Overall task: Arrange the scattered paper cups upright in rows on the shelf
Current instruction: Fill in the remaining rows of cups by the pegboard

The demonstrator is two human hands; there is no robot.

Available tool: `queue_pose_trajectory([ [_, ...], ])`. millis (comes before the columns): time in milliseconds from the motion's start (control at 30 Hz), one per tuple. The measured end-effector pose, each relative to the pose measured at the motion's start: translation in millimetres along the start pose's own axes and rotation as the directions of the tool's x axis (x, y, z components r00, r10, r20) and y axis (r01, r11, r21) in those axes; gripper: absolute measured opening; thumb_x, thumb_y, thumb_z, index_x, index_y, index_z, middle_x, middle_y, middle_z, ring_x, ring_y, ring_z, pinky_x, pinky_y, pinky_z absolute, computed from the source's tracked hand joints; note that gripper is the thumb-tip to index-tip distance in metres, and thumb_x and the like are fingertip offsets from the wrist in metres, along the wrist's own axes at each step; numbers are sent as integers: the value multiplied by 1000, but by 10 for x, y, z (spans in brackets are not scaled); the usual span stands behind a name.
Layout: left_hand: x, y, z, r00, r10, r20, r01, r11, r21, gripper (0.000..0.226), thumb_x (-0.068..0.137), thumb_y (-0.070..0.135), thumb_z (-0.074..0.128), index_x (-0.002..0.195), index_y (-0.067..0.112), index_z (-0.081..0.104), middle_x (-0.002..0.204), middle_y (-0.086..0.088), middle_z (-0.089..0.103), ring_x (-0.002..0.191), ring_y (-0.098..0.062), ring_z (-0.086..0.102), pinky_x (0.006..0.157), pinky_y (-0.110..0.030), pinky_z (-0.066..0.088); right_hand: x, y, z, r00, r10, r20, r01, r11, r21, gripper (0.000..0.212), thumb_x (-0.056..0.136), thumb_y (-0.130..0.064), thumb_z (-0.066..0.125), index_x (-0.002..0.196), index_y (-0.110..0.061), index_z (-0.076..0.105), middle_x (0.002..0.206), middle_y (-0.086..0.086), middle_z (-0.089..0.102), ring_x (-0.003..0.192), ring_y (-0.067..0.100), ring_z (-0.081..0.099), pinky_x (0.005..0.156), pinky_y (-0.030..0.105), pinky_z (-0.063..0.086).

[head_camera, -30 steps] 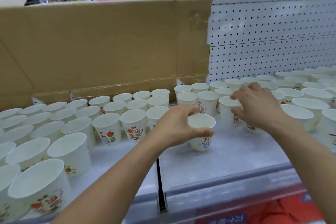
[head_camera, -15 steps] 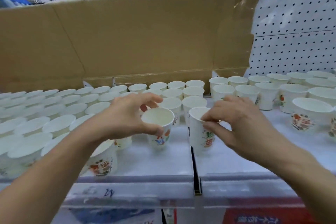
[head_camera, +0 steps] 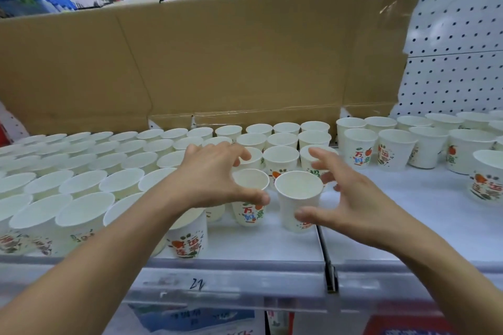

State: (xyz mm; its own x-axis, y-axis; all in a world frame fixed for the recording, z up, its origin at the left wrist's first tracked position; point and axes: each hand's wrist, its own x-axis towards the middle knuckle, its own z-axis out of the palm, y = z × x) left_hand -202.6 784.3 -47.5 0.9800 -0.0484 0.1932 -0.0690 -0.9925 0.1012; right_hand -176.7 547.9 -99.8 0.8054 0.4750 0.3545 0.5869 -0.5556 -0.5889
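Note:
Two white printed paper cups stand upright side by side on the white shelf (head_camera: 258,245), just in front of the rows. My left hand (head_camera: 212,174) arches over the left cup (head_camera: 249,213), thumb against its front wall, fingers spread above the rim. My right hand (head_camera: 353,198) is spread around the right cup (head_camera: 298,190), thumb low near its front, fingers apart behind it. Neither hand closes on a cup. Rows of upright cups (head_camera: 81,185) fill the shelf's left half, and the back rows reach the middle.
A looser group of upright cups (head_camera: 394,144) stands to the right. Flattened brown cardboard (head_camera: 217,62) and a white pegboard (head_camera: 449,62) back the shelf. A clear price rail (head_camera: 231,283) edges the front. Bare shelf lies near the front, right of centre.
Both hands carried a cup each from the right toward the rows. The cups now stand on the shelf and the fingers have spread off them. The view shifted left.

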Motion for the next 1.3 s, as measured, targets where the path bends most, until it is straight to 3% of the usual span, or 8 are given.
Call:
queue_pose_trajectory([
  [67, 34, -47, 17, 1000, -5, 5, 5, 999, -32, 82, 55, 81, 65, 124, 40, 47, 110, 19, 55, 103, -6, 50, 97, -37, 28, 27, 10, 88, 999, 28, 31, -29, 998, 54, 102, 67, -44, 80, 145, -43, 15, 134, -15, 45, 117, 6, 46, 100, 26, 38],
  [200, 69, -118, 9, 999, 33, 14, -32, 997, -69, 77, 58, 73, 72, 124, 41, 46, 108, 21, 57, 107, -5, 50, 98, -36, 26, 117, -5, 238, 998, 43, -53, -39, 997, 69, 94, 70, -40, 76, 142, -43, 16, 132, -8, 50, 120, 13, 47, 98, 28, 39],
  [633, 70, -151, 3, 999, 38, -7, -39, 994, -101, 72, 61, 63, 77, 124, 41, 48, 115, 20, 56, 110, -5, 49, 99, -37, 25, 249, -44, 429, 980, 89, -180, -115, 984, -135, 97, 69, -58, 72, 143, -36, 13, 139, -2, 48, 120, 18, 51, 91, 37, 47],
  [800, -5, -99, 22, 991, 91, -98, -95, 995, -31, 57, 61, 62, 76, 109, 44, 53, 113, 22, 51, 111, -5, 43, 95, -33, 21, 174, -73, 332, 986, 44, -163, -76, 978, -197, 99, 71, -63, 68, 147, -32, 13, 143, -7, 42, 126, 15, 43, 99, 36, 41],
  [1033, -43, 59, 56, 987, 109, -116, -89, 981, 172, 39, 74, 51, 71, 108, 44, 53, 120, 19, 50, 116, -8, 37, 95, -32, 18, -76, -36, 68, 980, 9, -201, -46, 983, -179, 88, 76, -63, 63, 146, -34, 16, 134, -12, 45, 116, 10, 45, 95, 32, 41],
  [1167, -147, 222, 39, 993, 78, -89, -55, 970, 235, 59, 68, 64, 70, 120, 46, 48, 132, 21, 45, 126, -8, 32, 104, -35, 15, -327, 112, -206, 965, 10, -260, -59, 981, -182, 82, 79, -63, 59, 145, -36, 18, 132, -15, 45, 112, 2, 43, 93, 28, 40],
  [1233, -198, 467, 28, 972, 138, -190, -110, 983, 149, 67, 65, 75, 64, 122, 43, 49, 131, 19, 48, 126, -10, 35, 104, -36, 19, -468, 249, -352, 949, 16, -315, -77, 980, -181, 76, 81, -60, 59, 144, -34, 25, 128, -15, 48, 110, 1, 43, 92, 27, 39],
  [1300, -190, 857, 57, 923, 246, -295, -262, 965, -15, 68, 67, 80, 55, 121, 39, 51, 127, 17, 51, 122, -10, 42, 102, -37, 28, -606, 437, -495, 916, 17, -400, -98, 978, -182, 67, 82, -53, 62, 140, -31, 36, 123, -12, 51, 112, 5, 45, 93, 28, 40],
])
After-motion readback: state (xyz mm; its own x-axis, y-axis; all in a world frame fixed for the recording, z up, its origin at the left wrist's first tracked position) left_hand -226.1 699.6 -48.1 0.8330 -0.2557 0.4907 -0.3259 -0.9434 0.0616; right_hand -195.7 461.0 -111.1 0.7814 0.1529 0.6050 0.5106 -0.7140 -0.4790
